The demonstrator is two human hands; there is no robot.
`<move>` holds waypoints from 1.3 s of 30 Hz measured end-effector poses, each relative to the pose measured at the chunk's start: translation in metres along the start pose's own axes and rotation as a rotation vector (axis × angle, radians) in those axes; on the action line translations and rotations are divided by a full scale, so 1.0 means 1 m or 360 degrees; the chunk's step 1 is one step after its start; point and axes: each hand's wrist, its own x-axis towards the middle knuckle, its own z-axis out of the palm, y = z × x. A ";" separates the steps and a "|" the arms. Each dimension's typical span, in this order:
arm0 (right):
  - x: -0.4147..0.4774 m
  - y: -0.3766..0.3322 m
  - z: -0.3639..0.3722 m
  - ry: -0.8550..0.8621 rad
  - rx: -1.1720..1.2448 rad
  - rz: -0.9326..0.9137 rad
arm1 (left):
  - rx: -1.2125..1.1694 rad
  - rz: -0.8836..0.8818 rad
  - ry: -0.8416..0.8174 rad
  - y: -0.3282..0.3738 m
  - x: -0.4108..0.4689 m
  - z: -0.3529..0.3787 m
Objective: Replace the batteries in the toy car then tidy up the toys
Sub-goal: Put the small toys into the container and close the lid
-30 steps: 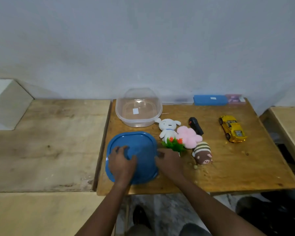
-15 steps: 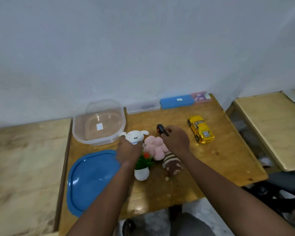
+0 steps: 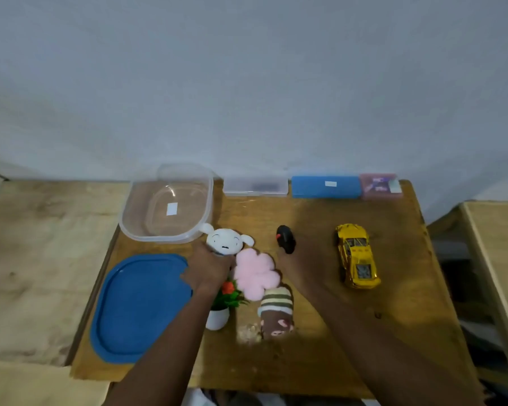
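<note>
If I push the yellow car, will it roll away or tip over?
The yellow car would probably roll if pushed along its length, since it seems to sit on its wheels on the flat table. Pushed from the side, it would more likely skid. It looks low and wide, so tipping seems unlikely. Its shiny body may feel a bit slippery.

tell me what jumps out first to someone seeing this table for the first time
The shiny yellow toy car stands alone on the right of the wooden table. In the middle, both hands work in a cluster of soft toys: the left hand at the white puppy plush, the right hand at the small black remote. On the left, a big blue lid lies in front of the empty clear tub.
</note>
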 end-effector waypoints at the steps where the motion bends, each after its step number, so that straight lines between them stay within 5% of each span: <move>1: -0.001 0.002 -0.002 0.0040 0.0030 0.0017 | 0.0006 0.0042 0.0034 0.002 -0.003 -0.001; 9: -0.006 0.006 -0.009 0.0454 0.0320 -0.0051 | -0.0404 0.0664 0.0424 0.003 -0.021 -0.026; 15: 0.032 -0.057 0.001 0.0368 0.0115 -0.0619 | -0.0510 0.0592 0.0611 0.010 0.013 -0.068; 21: 0.066 -0.150 0.030 0.0316 -0.0050 -0.0963 | -0.0156 0.0538 0.0555 -0.004 0.095 -0.118; 30: 0.109 -0.231 0.102 0.0222 -0.0609 -0.0583 | 0.0554 0.0767 0.0225 -0.005 0.193 -0.125; 39: 0.109 -0.223 0.119 0.0315 -0.0700 -0.0618 | 0.0806 0.1042 0.0244 -0.019 0.210 -0.106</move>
